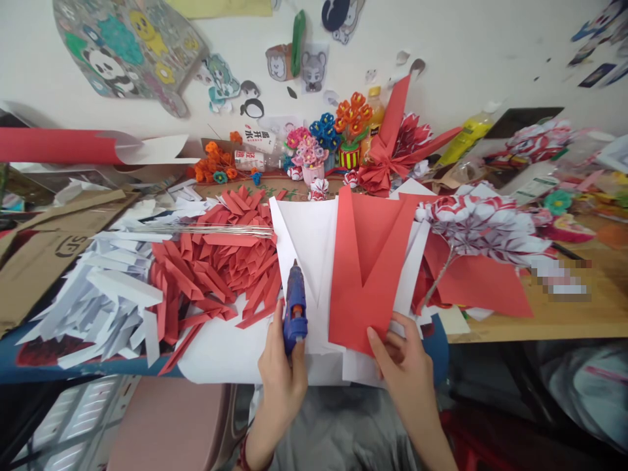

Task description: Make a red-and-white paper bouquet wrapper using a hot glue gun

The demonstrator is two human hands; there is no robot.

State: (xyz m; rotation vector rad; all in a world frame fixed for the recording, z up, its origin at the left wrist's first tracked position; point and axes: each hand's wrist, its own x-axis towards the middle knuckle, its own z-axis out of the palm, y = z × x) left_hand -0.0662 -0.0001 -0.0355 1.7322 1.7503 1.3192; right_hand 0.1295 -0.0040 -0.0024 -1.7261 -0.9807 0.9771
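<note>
A blue hot glue gun is gripped in my left hand, its nozzle pointing up and away from me. Between the thumb and fingers of my right hand is the lower right corner of a red paper sheet, which has folded flaps forming a V. Left of it and partly under the glue gun lies a white paper sheet, folded in a similar way. More white paper shows behind the red sheet's right edge.
Red folded strips and white folded strips lie heaped on the left, with thin wires across them. A red-and-white paper flower rests at right. Small flower pots and a red bow stand at the back.
</note>
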